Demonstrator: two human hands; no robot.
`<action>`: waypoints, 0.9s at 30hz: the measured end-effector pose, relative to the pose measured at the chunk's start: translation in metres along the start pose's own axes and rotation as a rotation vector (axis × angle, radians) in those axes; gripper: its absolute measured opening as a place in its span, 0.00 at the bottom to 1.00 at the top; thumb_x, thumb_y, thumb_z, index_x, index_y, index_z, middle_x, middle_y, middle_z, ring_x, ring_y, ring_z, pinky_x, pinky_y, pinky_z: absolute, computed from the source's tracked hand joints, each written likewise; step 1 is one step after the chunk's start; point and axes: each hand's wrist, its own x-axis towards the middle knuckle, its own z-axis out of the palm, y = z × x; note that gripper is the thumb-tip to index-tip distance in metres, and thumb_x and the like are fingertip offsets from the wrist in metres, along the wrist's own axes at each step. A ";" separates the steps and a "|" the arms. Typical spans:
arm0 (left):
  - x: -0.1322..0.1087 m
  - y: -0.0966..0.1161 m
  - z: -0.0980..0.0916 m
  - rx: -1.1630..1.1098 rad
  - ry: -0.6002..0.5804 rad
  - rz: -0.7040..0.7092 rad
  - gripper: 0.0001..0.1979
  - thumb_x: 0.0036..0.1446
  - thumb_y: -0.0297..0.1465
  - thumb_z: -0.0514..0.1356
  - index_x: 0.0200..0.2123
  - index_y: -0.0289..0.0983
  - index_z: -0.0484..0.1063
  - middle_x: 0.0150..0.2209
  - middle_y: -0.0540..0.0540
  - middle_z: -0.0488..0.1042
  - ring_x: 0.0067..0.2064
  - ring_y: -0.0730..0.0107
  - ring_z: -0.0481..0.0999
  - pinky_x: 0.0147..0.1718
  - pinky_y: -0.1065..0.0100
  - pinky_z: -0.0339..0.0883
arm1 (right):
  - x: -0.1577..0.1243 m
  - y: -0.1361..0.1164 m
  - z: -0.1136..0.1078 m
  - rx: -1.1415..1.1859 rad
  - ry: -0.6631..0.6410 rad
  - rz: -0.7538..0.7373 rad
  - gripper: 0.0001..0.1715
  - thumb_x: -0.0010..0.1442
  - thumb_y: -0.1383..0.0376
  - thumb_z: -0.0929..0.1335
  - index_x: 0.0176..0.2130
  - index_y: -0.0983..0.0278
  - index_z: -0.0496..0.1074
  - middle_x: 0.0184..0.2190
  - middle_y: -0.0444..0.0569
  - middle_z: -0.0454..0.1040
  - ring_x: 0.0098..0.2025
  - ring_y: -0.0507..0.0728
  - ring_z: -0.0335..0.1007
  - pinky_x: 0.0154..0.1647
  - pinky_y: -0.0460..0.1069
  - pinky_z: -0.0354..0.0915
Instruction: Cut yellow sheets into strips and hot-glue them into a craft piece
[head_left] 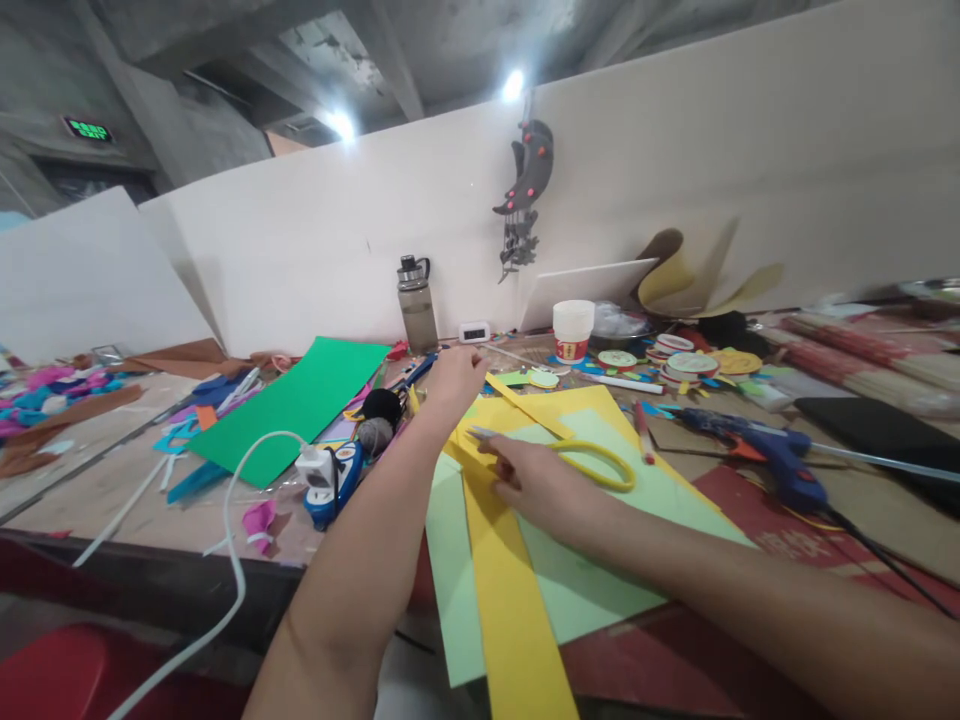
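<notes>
My right hand (529, 475) is closed around the middle of a pair of scissors (600, 466). Their yellow handle loop shows to the right of it, and the grey blade tips poke out past its fingers. Under that hand runs a long yellow paper strip (517, 610), over a light green sheet (592, 580) and a yellow sheet (592, 405). Farther forward, my left hand (456, 375) reaches over the paper's far left side with its fingers curled in. What they hold, if anything, is hidden. A narrow yellow strip (529, 405) lies just right of it.
To the left are a green sheet (300, 410), a power strip (334, 480) with a white cable (241, 570), and yarn balls (379, 420). A bottle (417, 310) and paper cups (574, 330) stand at the back. A blue glue gun (772, 455) lies right.
</notes>
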 end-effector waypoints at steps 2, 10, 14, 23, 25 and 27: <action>-0.002 0.005 0.000 -0.093 0.048 0.021 0.09 0.51 0.33 0.61 0.21 0.38 0.73 0.23 0.44 0.72 0.30 0.65 0.69 0.36 0.68 0.58 | 0.005 0.004 -0.009 0.087 0.024 0.099 0.19 0.53 0.69 0.63 0.45 0.61 0.70 0.30 0.49 0.74 0.30 0.57 0.69 0.29 0.50 0.60; -0.019 0.040 -0.001 -0.442 0.239 0.142 0.10 0.55 0.38 0.58 0.27 0.38 0.70 0.26 0.48 0.67 0.30 0.72 0.66 0.35 0.72 0.58 | 0.024 0.051 -0.061 0.072 0.431 0.259 0.07 0.53 0.65 0.63 0.30 0.64 0.70 0.28 0.46 0.72 0.29 0.53 0.65 0.30 0.47 0.58; -0.021 0.040 0.022 -0.603 -0.007 -0.269 0.18 0.51 0.46 0.60 0.33 0.37 0.63 0.29 0.48 0.70 0.27 0.73 0.69 0.27 0.72 0.60 | 0.025 0.057 -0.068 0.019 0.602 0.177 0.06 0.55 0.66 0.62 0.31 0.64 0.68 0.27 0.46 0.70 0.30 0.53 0.64 0.30 0.47 0.57; -0.023 0.037 0.038 -0.997 -0.221 -0.364 0.20 0.47 0.41 0.65 0.38 0.36 0.63 0.32 0.46 0.73 0.27 0.75 0.73 0.25 0.73 0.62 | 0.017 0.038 -0.058 -0.157 0.487 -0.027 0.06 0.54 0.72 0.62 0.33 0.63 0.65 0.30 0.48 0.67 0.31 0.54 0.62 0.30 0.48 0.57; -0.023 0.039 0.034 -1.047 -0.271 -0.339 0.20 0.46 0.40 0.66 0.39 0.35 0.65 0.32 0.47 0.73 0.27 0.75 0.72 0.25 0.73 0.63 | 0.017 0.037 -0.058 -0.126 0.446 -0.017 0.06 0.55 0.71 0.62 0.35 0.63 0.66 0.30 0.47 0.68 0.30 0.53 0.62 0.30 0.48 0.57; -0.023 0.040 0.032 -1.085 -0.297 -0.323 0.21 0.44 0.39 0.67 0.39 0.34 0.68 0.30 0.48 0.73 0.26 0.76 0.71 0.24 0.73 0.63 | 0.018 0.036 -0.060 -0.048 0.413 -0.007 0.05 0.56 0.66 0.63 0.36 0.63 0.67 0.29 0.46 0.68 0.29 0.53 0.62 0.29 0.48 0.56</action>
